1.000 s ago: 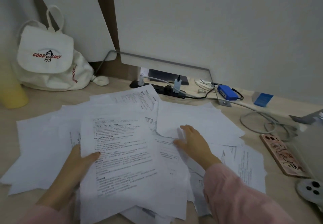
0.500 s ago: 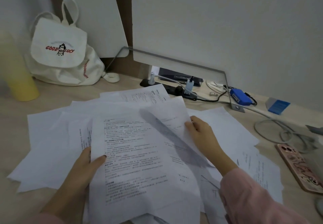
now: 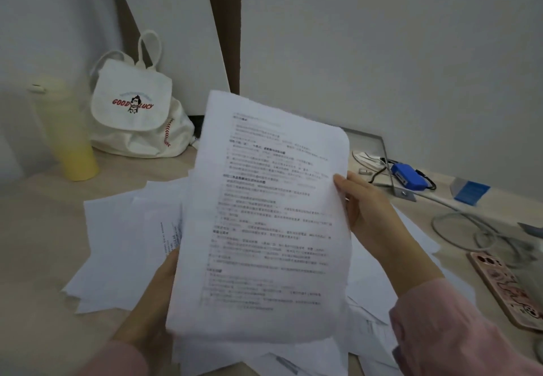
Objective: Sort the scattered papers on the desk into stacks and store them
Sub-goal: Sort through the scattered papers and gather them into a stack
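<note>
Head cam: printed sheaf (image 3: 264, 214) is held up off desk (image 3: 38, 228), long axis near upright, top tilted away. Left hand (image 3: 152, 296) grips its left edge, right hand (image 3: 367, 208) its right edge. Loose papers (image 3: 123, 243) lie scattered beneath; bare desk at left, phone (image 3: 508, 287) & cables (image 3: 470, 228) crowd right.

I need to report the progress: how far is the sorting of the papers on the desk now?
Early stage. Done: no finished stack shows on the desk, and nothing is stored. In hand: a printed bundle is lifted upright, the left hand at its lower edge, the right hand at its side. Left: many loose sheets lie scattered and overlapping beneath.
</note>
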